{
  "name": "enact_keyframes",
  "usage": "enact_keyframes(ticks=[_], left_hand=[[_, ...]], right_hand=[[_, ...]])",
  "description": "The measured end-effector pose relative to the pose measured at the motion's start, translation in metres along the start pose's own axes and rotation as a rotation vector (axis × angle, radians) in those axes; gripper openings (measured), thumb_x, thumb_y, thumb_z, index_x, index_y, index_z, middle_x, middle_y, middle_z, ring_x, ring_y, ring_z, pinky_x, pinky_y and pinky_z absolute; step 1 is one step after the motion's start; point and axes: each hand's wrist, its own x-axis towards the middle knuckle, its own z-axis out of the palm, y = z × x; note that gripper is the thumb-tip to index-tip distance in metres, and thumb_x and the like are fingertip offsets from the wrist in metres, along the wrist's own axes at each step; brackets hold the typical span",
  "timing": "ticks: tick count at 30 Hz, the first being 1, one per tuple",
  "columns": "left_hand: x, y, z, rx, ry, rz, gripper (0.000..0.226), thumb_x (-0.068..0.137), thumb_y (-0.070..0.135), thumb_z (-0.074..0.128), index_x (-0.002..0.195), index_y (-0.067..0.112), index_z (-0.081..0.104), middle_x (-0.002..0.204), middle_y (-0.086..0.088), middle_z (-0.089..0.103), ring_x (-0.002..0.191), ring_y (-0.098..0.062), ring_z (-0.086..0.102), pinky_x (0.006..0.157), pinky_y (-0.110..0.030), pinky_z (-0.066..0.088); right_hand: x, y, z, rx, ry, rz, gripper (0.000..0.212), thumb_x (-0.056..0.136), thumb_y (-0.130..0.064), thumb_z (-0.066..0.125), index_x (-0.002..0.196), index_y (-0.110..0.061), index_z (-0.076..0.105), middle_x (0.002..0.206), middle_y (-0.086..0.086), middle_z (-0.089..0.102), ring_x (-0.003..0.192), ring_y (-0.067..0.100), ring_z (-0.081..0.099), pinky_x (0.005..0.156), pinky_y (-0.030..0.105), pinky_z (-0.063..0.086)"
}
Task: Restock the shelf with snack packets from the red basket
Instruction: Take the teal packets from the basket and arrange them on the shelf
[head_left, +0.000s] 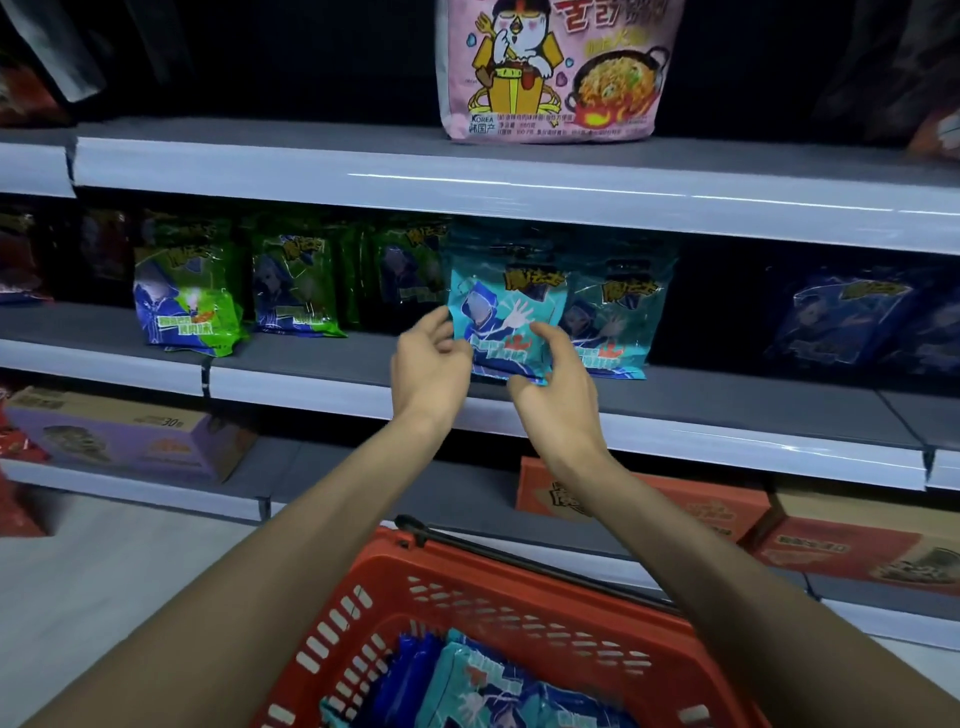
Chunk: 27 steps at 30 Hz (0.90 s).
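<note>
On the middle shelf (675, 400): I see the teal packet (506, 312) upright, touching a second teal packet (618, 317).
Left hand (431, 364): fingers curled at its left edge; grip unclear to me.
Right hand (558, 389): thumb and fingers clamp its lower right corner.
Red basket (467, 587): below, holding more packets (478, 680).

Middle shelf (727, 400): left hand (431, 358) and right hand (550, 379) hold an upright teal packet (506, 312) by its lower sides, just beside a second teal packet (615, 317). Red basket (467, 587) below, blue packets (483, 680) inside.
</note>
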Motion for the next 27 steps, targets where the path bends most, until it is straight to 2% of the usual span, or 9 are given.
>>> enact_keyframes(ticks=[3, 6, 10, 13, 19, 21, 23, 25, 27], left_hand=[[0.015, -0.004, 0.001, 0.008, -0.008, -0.011, 0.067, 0.076, 0.019, 0.052, 0.142, 0.017, 0.062, 0.125, 0.000, 0.075, 0.116, -0.015, 0.071, 0.105, -0.044, 0.056], [0.020, -0.010, 0.002, 0.015, -0.041, -0.057, 0.071, 0.073, 0.021, 0.057, 0.144, 0.017, 0.060, 0.128, 0.000, 0.073, 0.118, -0.015, 0.070, 0.105, -0.043, 0.056], [0.012, -0.011, -0.001, 0.063, -0.075, -0.047, 0.055, 0.088, 0.003, 0.056, 0.141, 0.017, 0.062, 0.123, 0.002, 0.074, 0.110, -0.015, 0.072, 0.101, -0.042, 0.058], [0.014, -0.014, -0.002, 0.096, -0.105, -0.023, 0.052, 0.091, 0.001, 0.056, 0.138, 0.021, 0.064, 0.119, 0.008, 0.075, 0.105, -0.010, 0.073, 0.099, -0.040, 0.059], [0.024, -0.005, -0.006, 0.245, -0.180, -0.024, 0.040, 0.090, 0.010, 0.062, 0.120, 0.036, 0.067, 0.093, 0.028, 0.068, 0.103, -0.012, 0.071, 0.097, -0.040, 0.058], [0.027, -0.002, -0.008, 0.279, -0.189, -0.021, 0.041, 0.090, 0.013, 0.064, 0.126, 0.032, 0.064, 0.099, 0.020, 0.070, 0.107, -0.018, 0.070, 0.098, -0.040, 0.057], [0.025, -0.002, -0.012, 0.400, -0.139, 0.003, 0.056, 0.093, 0.017, 0.065, 0.147, 0.024, 0.053, 0.118, 0.005, 0.067, 0.117, -0.024, 0.065, 0.100, -0.039, 0.053], [0.016, -0.006, -0.016, 0.545, -0.070, 0.148, 0.058, 0.094, 0.020, 0.062, 0.150, 0.023, 0.050, 0.140, -0.001, 0.059, 0.126, -0.027, 0.059, 0.106, -0.045, 0.047], [0.005, -0.013, -0.018, 0.689, -0.096, 0.335, 0.053, 0.093, 0.019, 0.059, 0.145, 0.025, 0.055, 0.146, 0.001, 0.056, 0.130, -0.026, 0.055, 0.108, -0.045, 0.042]], right_hand=[[0.012, 0.000, 0.002, -0.058, -0.038, -0.011, 0.068, 0.090, -0.007, 0.057, 0.154, -0.023, 0.043, 0.166, -0.004, 0.034, 0.153, 0.015, 0.030, 0.119, 0.029, 0.031], [0.017, 0.004, 0.006, -0.108, -0.092, 0.007, 0.072, 0.092, -0.007, 0.057, 0.158, -0.029, 0.039, 0.173, -0.003, 0.017, 0.157, 0.013, 0.020, 0.102, 0.017, 0.025], [0.019, 0.011, 0.010, -0.131, -0.104, 0.026, 0.077, 0.090, -0.006, 0.057, 0.160, -0.030, 0.036, 0.173, -0.005, 0.014, 0.154, 0.014, 0.028, 0.095, 0.018, 0.030], [0.021, 0.014, 0.012, -0.173, -0.116, 0.019, 0.079, 0.089, -0.006, 0.057, 0.162, -0.027, 0.032, 0.173, -0.007, 0.012, 0.153, 0.015, 0.029, 0.094, 0.019, 0.031], [0.030, 0.011, 0.016, -0.250, -0.135, 0.050, 0.081, 0.089, -0.012, 0.058, 0.163, -0.023, 0.026, 0.174, -0.004, 0.009, 0.157, 0.019, 0.022, 0.115, 0.032, 0.031], [0.030, 0.011, 0.016, -0.283, -0.125, 0.045, 0.082, 0.089, -0.012, 0.059, 0.163, -0.023, 0.026, 0.174, -0.003, 0.006, 0.157, 0.021, 0.023, 0.114, 0.034, 0.034], [0.026, 0.012, 0.016, -0.353, -0.088, -0.001, 0.081, 0.089, -0.013, 0.059, 0.163, -0.023, 0.027, 0.174, -0.002, 0.006, 0.156, 0.024, 0.025, 0.109, 0.036, 0.040], [0.021, 0.015, 0.016, -0.448, -0.050, -0.087, 0.077, 0.088, -0.012, 0.058, 0.160, -0.020, 0.032, 0.174, 0.001, 0.010, 0.155, 0.026, 0.027, 0.109, 0.038, 0.043], [0.017, 0.017, 0.016, -0.545, -0.049, -0.167, 0.071, 0.089, -0.010, 0.055, 0.158, -0.017, 0.036, 0.172, 0.003, 0.016, 0.155, 0.025, 0.024, 0.110, 0.039, 0.043]])
